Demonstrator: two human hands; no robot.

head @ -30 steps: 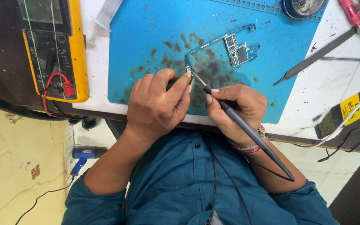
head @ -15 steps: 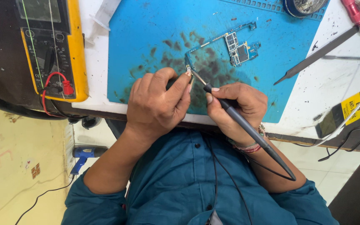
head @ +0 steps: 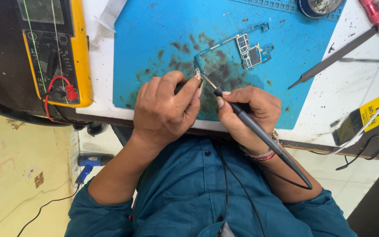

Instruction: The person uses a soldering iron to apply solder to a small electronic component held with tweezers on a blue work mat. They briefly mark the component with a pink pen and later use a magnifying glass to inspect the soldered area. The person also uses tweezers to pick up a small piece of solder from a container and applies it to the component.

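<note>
Item: circuit board (head: 242, 46), on the blue mat (head: 154, 35), its near-left corner under both probes.
Right hand (head: 248, 112): clenched on the black probe (head: 259, 134); keep your tip steady on the contact.
Left hand (head: 165, 109): pinching a second probe, mostly hidden; brace your wrist at the mat's near edge.
Yellow multimeter (head: 55, 48): far left.
</note>
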